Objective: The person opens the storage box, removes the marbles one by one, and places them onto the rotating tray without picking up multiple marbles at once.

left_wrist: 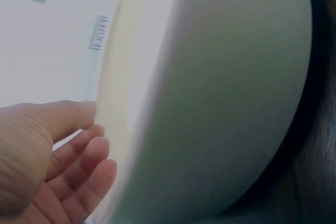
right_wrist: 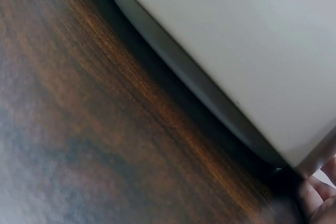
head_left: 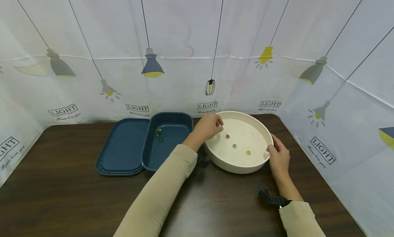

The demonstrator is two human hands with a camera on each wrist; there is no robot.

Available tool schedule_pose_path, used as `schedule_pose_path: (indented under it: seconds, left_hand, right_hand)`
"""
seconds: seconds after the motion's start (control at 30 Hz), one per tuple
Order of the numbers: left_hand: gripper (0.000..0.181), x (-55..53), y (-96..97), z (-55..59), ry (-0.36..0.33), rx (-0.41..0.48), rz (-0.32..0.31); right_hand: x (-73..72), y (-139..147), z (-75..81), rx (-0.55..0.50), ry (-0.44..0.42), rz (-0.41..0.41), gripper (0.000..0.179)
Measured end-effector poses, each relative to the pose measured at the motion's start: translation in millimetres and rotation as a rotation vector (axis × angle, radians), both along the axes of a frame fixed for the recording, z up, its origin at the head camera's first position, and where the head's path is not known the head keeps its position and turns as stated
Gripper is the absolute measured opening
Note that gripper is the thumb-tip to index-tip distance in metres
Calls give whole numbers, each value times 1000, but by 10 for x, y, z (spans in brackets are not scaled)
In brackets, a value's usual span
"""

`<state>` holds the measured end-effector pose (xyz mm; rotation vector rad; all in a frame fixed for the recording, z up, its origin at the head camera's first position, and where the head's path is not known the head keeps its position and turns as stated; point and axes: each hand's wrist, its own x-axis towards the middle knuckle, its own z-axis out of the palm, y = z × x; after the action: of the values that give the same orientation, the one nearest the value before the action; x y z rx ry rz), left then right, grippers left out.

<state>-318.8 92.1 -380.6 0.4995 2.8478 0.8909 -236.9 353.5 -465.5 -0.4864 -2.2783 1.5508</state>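
Observation:
A round cream basin (head_left: 235, 165) stands on the table at the right. Inside lie an orange-brown marble (head_left: 227, 136), a clear marble (head_left: 234, 146) and a yellow-green marble (head_left: 248, 152). Over the basin's left part is my left hand (head_left: 207, 127), fingers loosely bent. In the left wrist view, no object shows between that hand's thumb and fingers (left_wrist: 89, 192). My right hand (head_left: 279, 158) grips the basin's right rim, thumb over the edge and fingers along the outside; the right wrist view shows only a bit of it. Left of the basin, several marbles (head_left: 159, 132) lie in a dark blue box (head_left: 172, 155).
A dark blue lid (head_left: 123, 148) lies at the box's left, touching or nearly touching it. The brown wooden table (head_left: 77, 202) ends at the back against a white curtain (head_left: 178, 31) printed with lamps. Black wrist cameras sit on both wrists.

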Motion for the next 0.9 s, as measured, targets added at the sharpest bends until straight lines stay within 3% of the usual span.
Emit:
schedule_pose_path:
  seconds: [0.23,0.47,0.9]
  left_hand:
    - [15,-51,131,-178,-11,-64,41]
    - [15,-54,197,-218,34,-208,-10]
    - [10,-32,230,-287,96,-322,-57]
  right_hand:
    - [3,-27,-14,-1,4,6,62]
    - [-1,-14,11,-9,19,0,62]
    - [3,4,13,-3,6,2,62]
